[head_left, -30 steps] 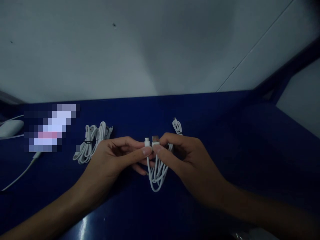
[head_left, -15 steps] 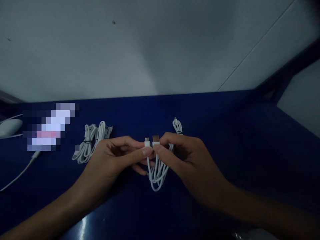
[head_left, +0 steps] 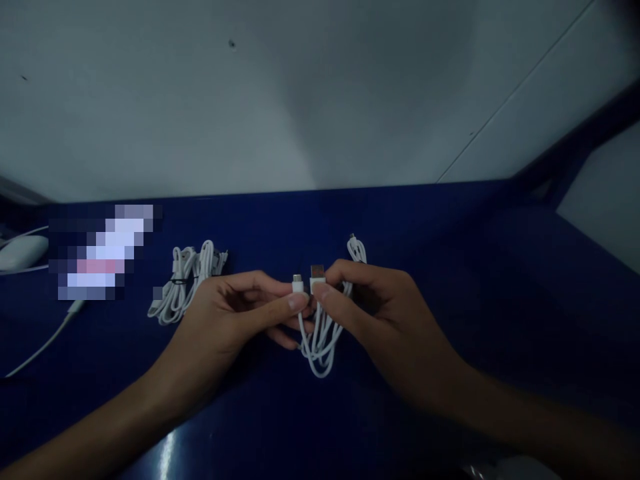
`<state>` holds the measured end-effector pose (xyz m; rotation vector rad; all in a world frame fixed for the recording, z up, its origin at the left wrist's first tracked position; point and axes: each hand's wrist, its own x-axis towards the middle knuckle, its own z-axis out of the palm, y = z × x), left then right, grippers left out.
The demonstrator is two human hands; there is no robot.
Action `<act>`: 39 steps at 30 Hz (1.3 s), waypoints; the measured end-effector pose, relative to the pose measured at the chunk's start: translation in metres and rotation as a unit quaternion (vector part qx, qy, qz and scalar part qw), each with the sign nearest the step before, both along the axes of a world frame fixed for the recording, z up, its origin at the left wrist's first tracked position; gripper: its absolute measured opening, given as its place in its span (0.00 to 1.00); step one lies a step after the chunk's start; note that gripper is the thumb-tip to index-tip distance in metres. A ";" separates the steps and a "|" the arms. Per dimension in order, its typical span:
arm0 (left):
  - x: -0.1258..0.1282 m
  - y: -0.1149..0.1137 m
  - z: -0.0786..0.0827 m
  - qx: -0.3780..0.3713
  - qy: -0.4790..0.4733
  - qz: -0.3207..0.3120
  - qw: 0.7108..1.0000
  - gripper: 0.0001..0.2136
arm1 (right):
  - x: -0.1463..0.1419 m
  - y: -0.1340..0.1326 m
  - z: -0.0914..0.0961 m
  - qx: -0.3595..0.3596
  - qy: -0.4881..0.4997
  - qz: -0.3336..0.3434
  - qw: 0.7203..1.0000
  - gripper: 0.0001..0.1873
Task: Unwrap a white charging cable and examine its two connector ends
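Note:
A white USB cable [head_left: 320,365] hangs in loops between my two hands, above the blue tabletop. My left hand [head_left: 240,310] pinches it just below its smaller plug, thumb on top. With thumb and forefinger, my right hand [head_left: 373,303] grips the wider USB plug [head_left: 317,273]. Both plugs point away from me, side by side with a small gap. Part of the coil is hidden behind my right fingers. Beyond my left hand lie white cables [head_left: 175,290] bundled with dark ties. Another tied white cable [head_left: 357,249] shows just past my right hand.
At the left, a pixelated bright device [head_left: 110,250] lies on the blue table [head_left: 450,267] with a white lead [head_left: 55,340] running from it. A white rounded object [head_left: 24,253] is at the far left edge. A pale wall [head_left: 250,120] rises behind the table.
My right hand has raised the wider plug slightly, so it stands a little higher than the smaller plug. Both hands keep their grip; the whole view has shifted slightly.

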<state>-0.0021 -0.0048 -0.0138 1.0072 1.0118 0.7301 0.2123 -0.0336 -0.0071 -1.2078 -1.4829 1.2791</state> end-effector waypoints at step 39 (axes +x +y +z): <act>0.004 -0.003 0.006 0.003 -0.005 0.008 1.000 0.03 | -0.002 0.000 -0.004 -0.006 -0.030 -0.017 0.999 0.14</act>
